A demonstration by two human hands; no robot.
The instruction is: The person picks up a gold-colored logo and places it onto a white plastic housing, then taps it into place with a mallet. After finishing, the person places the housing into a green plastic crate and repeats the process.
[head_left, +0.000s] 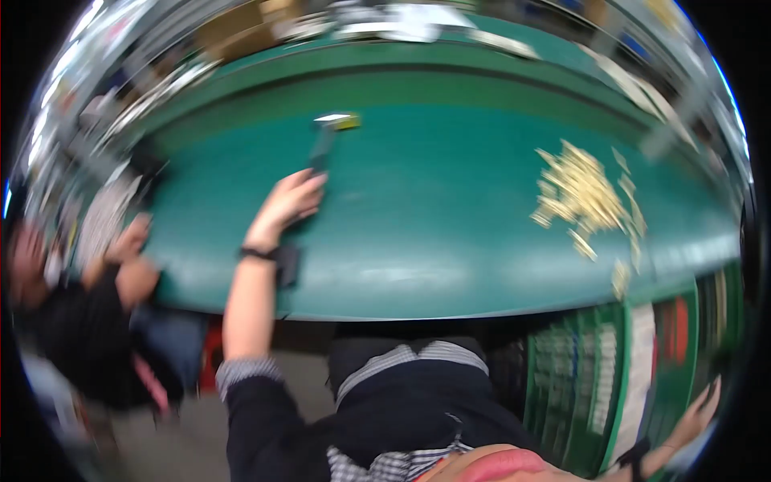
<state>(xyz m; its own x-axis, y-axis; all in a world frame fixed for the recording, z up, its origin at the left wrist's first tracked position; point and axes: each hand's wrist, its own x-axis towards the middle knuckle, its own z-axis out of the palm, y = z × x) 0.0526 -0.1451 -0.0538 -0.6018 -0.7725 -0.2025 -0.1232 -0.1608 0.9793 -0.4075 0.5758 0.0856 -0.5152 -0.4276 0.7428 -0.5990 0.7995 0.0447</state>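
Note:
The picture is smeared by motion. My left hand point(287, 205) reaches out over a green table point(450, 241), its fingers closed on the end of a dark-handled tool point(322, 149). The tool's pale yellow and white head point(338, 121) points away from me. A black band sits on that wrist. My right hand point(700, 414) hangs low at the far right rim, beside a green rack point(614, 377). Its fingers are stretched out with nothing seen in them. A heap of small pale yellow pieces point(580, 193) lies on the right part of the table, apart from both hands.
Another person in dark clothes point(84, 309) is at the table's left end, hands raised near its edge. The green rack under the table's right side holds white and red items. Blurred clutter and boxes point(385, 24) lie beyond the table's far edge.

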